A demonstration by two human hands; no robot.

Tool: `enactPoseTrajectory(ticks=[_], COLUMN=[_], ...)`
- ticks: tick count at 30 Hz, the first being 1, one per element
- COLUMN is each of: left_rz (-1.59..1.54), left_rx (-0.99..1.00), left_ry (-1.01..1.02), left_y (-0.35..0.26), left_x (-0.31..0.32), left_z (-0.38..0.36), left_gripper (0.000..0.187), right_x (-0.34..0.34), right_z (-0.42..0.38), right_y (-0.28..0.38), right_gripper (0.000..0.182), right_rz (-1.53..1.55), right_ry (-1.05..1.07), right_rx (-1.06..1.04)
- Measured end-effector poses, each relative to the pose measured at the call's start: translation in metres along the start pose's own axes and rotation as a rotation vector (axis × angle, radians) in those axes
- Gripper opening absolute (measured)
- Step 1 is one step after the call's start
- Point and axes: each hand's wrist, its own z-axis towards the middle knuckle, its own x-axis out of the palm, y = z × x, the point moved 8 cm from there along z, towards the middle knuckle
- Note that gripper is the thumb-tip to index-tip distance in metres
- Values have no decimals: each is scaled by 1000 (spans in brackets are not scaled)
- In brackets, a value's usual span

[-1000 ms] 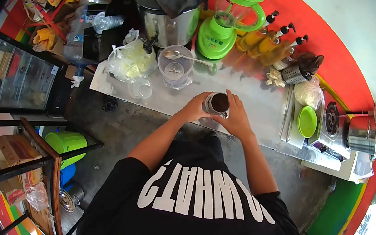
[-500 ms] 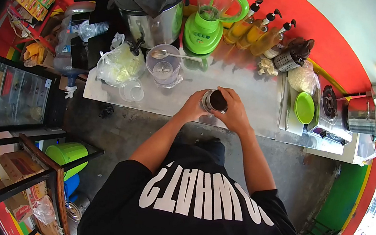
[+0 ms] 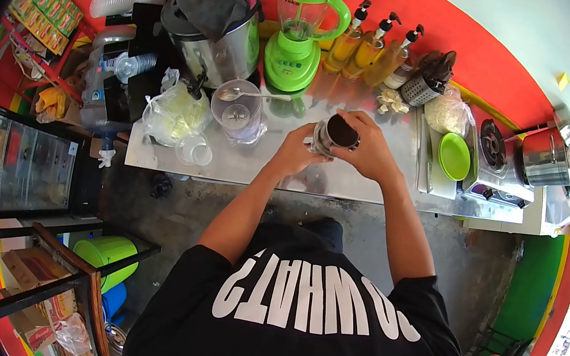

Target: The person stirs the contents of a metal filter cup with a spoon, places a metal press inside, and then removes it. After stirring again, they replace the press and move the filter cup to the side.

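Both our hands are up over the near part of the metal table (image 3: pixel 264 169), closed around one small jar (image 3: pixel 339 133). Our left hand (image 3: pixel 296 152) has its grip on the jar's left side, and our right hand (image 3: pixel 372 151) clasps it from the right, the fingers curving over near the rim. The jar leans a little, and we see a round, dark brown surface at its top; what this is, we cannot tell. We cannot make out whether its base touches the table.

To the left of our hands stands a clear tub (image 3: pixel 237 119), with a spoon (image 3: pixel 260 95) lying across its top and the handle reaching past the right edge. Just beside the tub, nearer the table's front edge, we have a clear cup (image 3: pixel 194 148), and next to that a plastic bag (image 3: pixel 175 117) with something pale green inside.

Behind these is a big steel drum (image 3: pixel 221 54) with a black tap, a dark cloth (image 3: pixel 213 7) draped on its lid. A green blender (image 3: pixel 290 66) stands upright to its right, followed by three pump bottles (image 3: pixel 365 52) in a row along the red wall. Farther right we see a metal holder (image 3: pixel 420 90) with holes in it, a clear bag (image 3: pixel 447 112) of something whitish, a green bowl (image 3: pixel 455 157), and a stove (image 3: pixel 495 148) with a steel pot (image 3: pixel 548 162) near its right end.
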Motion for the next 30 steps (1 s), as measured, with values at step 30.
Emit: enactPoseTrajectory(ticks=[30], left_rz=[-136], left_rx=[136], left_ry=[177], left_y=[-120], left_x=[-6], left_z=[39], left_gripper=[55], right_x=[-93], right_z=[64], right_y=[63], right_gripper=[77], right_rz=[-50], right_ry=[150], right_rx=[-45])
